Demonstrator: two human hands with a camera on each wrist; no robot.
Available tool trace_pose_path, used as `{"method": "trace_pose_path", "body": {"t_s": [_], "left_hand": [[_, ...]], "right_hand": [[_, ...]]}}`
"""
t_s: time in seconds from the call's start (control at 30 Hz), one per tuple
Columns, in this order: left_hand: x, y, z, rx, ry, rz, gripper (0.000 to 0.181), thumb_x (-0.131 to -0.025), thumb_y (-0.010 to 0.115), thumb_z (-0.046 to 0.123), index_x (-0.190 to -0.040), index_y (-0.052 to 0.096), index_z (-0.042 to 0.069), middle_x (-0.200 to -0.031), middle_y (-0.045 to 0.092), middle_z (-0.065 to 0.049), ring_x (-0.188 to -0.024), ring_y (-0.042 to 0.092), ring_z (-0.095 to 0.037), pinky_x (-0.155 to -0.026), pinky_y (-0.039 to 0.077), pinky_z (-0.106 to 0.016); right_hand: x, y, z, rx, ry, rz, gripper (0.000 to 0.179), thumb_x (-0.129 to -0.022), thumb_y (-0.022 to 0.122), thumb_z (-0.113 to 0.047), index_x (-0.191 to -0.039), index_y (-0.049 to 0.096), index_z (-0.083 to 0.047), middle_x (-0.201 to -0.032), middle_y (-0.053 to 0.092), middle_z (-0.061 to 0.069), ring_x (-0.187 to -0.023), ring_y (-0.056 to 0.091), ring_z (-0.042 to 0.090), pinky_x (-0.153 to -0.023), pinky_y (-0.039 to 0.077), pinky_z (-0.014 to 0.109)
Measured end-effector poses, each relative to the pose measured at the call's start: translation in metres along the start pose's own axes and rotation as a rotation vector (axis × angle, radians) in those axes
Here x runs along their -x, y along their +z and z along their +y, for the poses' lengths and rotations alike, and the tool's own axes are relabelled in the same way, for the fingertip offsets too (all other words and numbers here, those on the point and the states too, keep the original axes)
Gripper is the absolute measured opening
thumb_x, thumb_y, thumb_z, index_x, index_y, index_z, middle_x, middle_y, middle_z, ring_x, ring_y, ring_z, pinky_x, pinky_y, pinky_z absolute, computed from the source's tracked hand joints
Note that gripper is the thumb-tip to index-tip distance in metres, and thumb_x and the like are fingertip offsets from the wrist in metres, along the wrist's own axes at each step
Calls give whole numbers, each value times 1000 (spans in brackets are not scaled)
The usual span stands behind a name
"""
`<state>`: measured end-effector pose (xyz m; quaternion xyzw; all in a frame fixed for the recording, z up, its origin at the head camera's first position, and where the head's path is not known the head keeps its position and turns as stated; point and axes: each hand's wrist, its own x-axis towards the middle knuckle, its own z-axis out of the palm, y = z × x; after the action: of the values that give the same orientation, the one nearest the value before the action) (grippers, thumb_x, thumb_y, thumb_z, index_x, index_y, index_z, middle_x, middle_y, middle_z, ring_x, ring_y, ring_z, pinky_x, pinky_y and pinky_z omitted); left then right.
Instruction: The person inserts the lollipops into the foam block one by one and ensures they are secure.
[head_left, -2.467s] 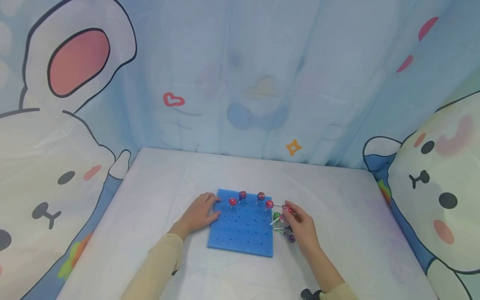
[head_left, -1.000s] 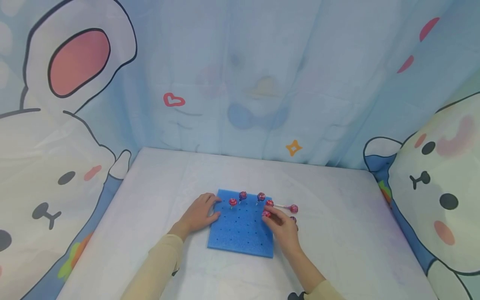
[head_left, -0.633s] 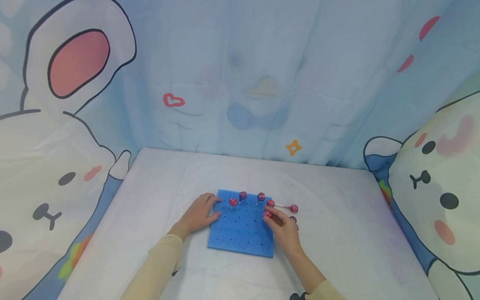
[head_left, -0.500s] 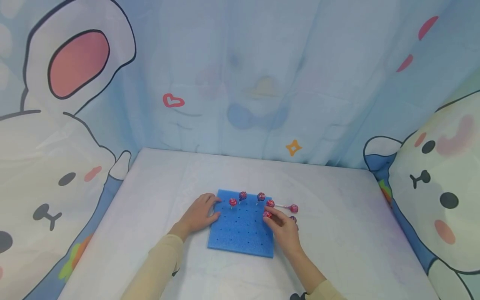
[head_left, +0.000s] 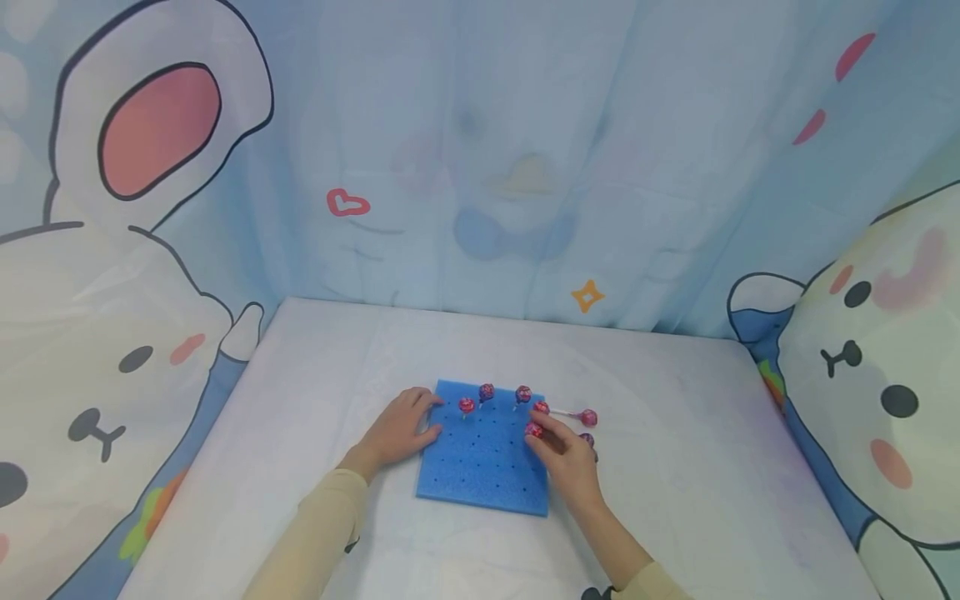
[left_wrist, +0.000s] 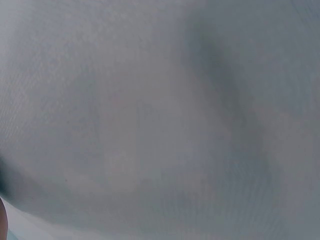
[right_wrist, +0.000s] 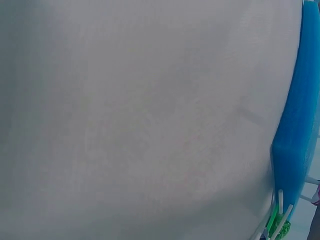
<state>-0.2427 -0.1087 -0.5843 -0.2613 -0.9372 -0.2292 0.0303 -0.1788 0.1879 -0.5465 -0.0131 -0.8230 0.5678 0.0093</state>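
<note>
My right hand (head_left: 572, 467) pinches a red-pink lollipop (head_left: 533, 430) by its head, over the right edge of a blue foam board (head_left: 480, 471) dotted with small holes. Its stick is hidden by the fingers. On the board's left edge rests my left hand (head_left: 397, 427), fingers extended. Several lollipops stand in the board toward its far side: a red one (head_left: 467, 405), a dark red one (head_left: 486, 391), another dark red one (head_left: 522, 393) and a red one (head_left: 542, 407) near the far right corner.
Right of the board a pink lollipop (head_left: 588, 417) lies on the white-covered table (head_left: 675, 467). A purple lollipop (head_left: 587, 439) is partly behind my right hand. In the right wrist view a green lollipop (right_wrist: 284, 229) lies by the board's edge. A printed curtain hangs behind.
From the pile on the right, my right hand has brought a red-pink lollipop left onto the board, then stayed almost still there. The left hand has not moved.
</note>
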Motion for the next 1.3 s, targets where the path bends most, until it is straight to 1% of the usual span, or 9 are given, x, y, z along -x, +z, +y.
{"method": "trace_pose_path", "body": {"t_s": [0.13, 0.3, 0.47, 0.53, 0.63, 0.8, 0.93, 1.1, 1.3], "left_hand": [[0, 0, -1, -2, -5, -6, 45, -95, 58, 42, -132, 54, 16, -130, 53, -6, -125, 48, -22, -109, 39, -39], [0, 1, -1, -4, -4, -4, 45, -95, 57, 42, -132, 54, 16, -130, 53, -5, -125, 48, -22, -109, 39, -39], [0, 1, -2, -6, -2, 3, 45, -95, 57, 41, -131, 55, 16, -129, 54, -5, -124, 49, -22, -109, 39, -39], [0, 1, -2, -3, 0, 4, 44, -95, 57, 41, -131, 55, 16, -128, 54, -6, -124, 49, -22, -108, 39, -39], [1, 1, -2, 3, 7, 9, 44, -94, 58, 40, -130, 55, 15, -128, 54, -6, -124, 49, -23, -108, 39, -40], [2, 2, -2, -18, 11, 5, 47, -95, 57, 41, -134, 54, 16, -129, 53, -6, -124, 49, -23, -107, 40, -40], [3, 0, -2, -18, 23, 4, 51, -95, 58, 40, -139, 51, 16, -130, 53, -8, -123, 49, -24, -107, 41, -41], [3, -4, -1, -11, 33, -13, 53, -95, 59, 40, -142, 49, 16, -130, 52, -10, -123, 49, -26, -106, 41, -42], [1, -10, 2, -16, 14, -62, 55, -96, 57, 44, -143, 47, 18, -134, 51, -8, -126, 47, -24, -107, 40, -41]], "right_hand": [[-1, -3, -2, 34, -61, -9, 41, -92, 69, -16, -132, 62, -15, -133, 60, 4, -123, 57, 22, -94, 50, 28], [0, -11, -2, 52, -116, -8, 39, -92, 68, -18, -131, 63, -16, -131, 62, 3, -121, 58, 22, -90, 50, 23], [2, -24, -1, 111, -139, 56, 32, -93, 68, -18, -125, 67, -15, -123, 66, 7, -113, 63, 25, -86, 52, 21], [0, -31, 1, 136, -115, 97, 30, -93, 67, -20, -123, 67, -15, -120, 67, 8, -112, 63, 25, -86, 52, 21], [-4, -44, 4, 159, -53, 143, 31, -95, 65, -24, -125, 65, -16, -122, 66, 6, -116, 61, 24, -92, 51, 24], [-15, -65, 13, 173, 54, 196, 35, -98, 60, -28, -130, 61, -14, -130, 62, 7, -124, 54, 25, -102, 46, 39], [-25, -78, 20, 171, 135, 210, 38, -100, 57, -26, -135, 56, -11, -135, 58, 12, -127, 51, 29, -106, 42, 45], [-37, -88, 32, 174, 207, 196, 44, -100, 56, -22, -141, 49, -7, -141, 51, 17, -130, 47, 33, -107, 40, 47], [-45, -91, 39, 216, 255, 119, 53, -97, 59, -23, -145, 43, -6, -146, 46, 18, -133, 43, 35, -109, 37, 48]]}}
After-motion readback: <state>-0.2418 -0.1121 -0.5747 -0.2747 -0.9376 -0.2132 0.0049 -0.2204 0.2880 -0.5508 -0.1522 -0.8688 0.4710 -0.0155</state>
